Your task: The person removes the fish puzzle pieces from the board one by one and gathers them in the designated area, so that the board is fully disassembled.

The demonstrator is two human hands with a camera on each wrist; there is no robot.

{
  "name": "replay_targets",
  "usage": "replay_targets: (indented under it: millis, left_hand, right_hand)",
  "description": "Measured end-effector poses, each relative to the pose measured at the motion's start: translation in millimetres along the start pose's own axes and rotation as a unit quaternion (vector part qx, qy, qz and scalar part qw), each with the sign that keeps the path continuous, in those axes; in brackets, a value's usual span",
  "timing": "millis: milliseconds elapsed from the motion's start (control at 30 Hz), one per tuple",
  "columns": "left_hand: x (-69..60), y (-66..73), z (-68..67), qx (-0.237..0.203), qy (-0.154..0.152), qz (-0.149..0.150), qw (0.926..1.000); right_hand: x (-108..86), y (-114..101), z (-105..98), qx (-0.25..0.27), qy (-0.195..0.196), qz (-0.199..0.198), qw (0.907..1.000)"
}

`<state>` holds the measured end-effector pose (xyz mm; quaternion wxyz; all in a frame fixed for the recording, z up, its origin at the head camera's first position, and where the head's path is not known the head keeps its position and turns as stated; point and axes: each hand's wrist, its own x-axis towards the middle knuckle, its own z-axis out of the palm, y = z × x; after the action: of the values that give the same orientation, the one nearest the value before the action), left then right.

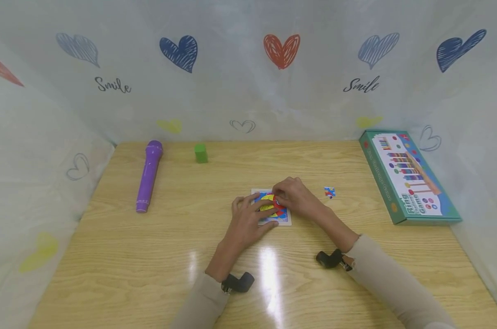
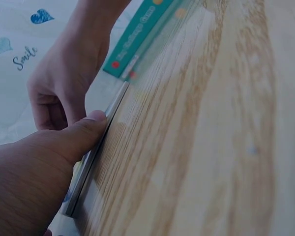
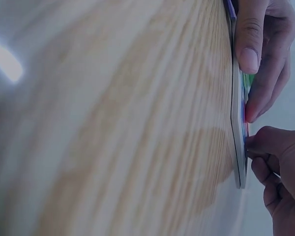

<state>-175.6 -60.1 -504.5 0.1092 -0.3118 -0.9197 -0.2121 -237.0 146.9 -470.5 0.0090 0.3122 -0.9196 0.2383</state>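
Observation:
A small jigsaw puzzle board [image 1: 287, 219] with a pale rim and a yellow, red and blue picture lies flat on the table. My left hand [image 1: 246, 221] rests on it from the left, fingers spread and nearly straight across the picture. In the left wrist view, the left thumb [image 2: 91, 128] lies over the board's edge. At the board's upper right corner, my right hand [image 1: 295, 196] pinches a puzzle piece that the fingers mostly hide. A loose puzzle piece [image 1: 330, 192], blue with red and yellow, lies right of the right hand.
A purple toy microphone [image 1: 149, 177] lies on the left of the wooden table [image 1: 150, 265]. Near the back edge stands a green block [image 1: 201, 153]. A green ring game box [image 1: 410, 178] lies at the right. Printed sheeting hangs behind and at both sides.

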Motion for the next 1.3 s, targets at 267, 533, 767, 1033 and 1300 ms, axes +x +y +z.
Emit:
replay_targets:
  millis: [267, 533, 767, 1033, 1300]
  left_hand:
    - [-0.5, 0.2, 0.2, -0.006, -0.003, -0.004, 1.0]
    - [0.0, 0.3, 0.3, -0.008, 0.001, -0.004, 1.0]
    - [0.3, 0.8, -0.5, -0.007, -0.004, -0.008, 0.9999]
    - [1.2, 2.0, 0.3, -0.009, -0.005, -0.008, 0.9999]
    - [1.4, 1.3, 0.6, -0.003, -0.016, -0.019, 0.9997]
  right_hand:
    - [-0.8, 0, 1, 0.017, 0.013, 0.009, 0.9997]
    - [-2.0, 1, 2, 0.02, 0.029, 0.002, 0.9994]
    - [-3.1, 2, 1, 0.026, 0.039, -0.009, 0.9989]
    - [-5.1, 3, -6, 0.013, 0.045, 0.008, 0.9989]
    - [-9.2, 4, -13, 0.011, 0.053, 0.003, 0.9985]
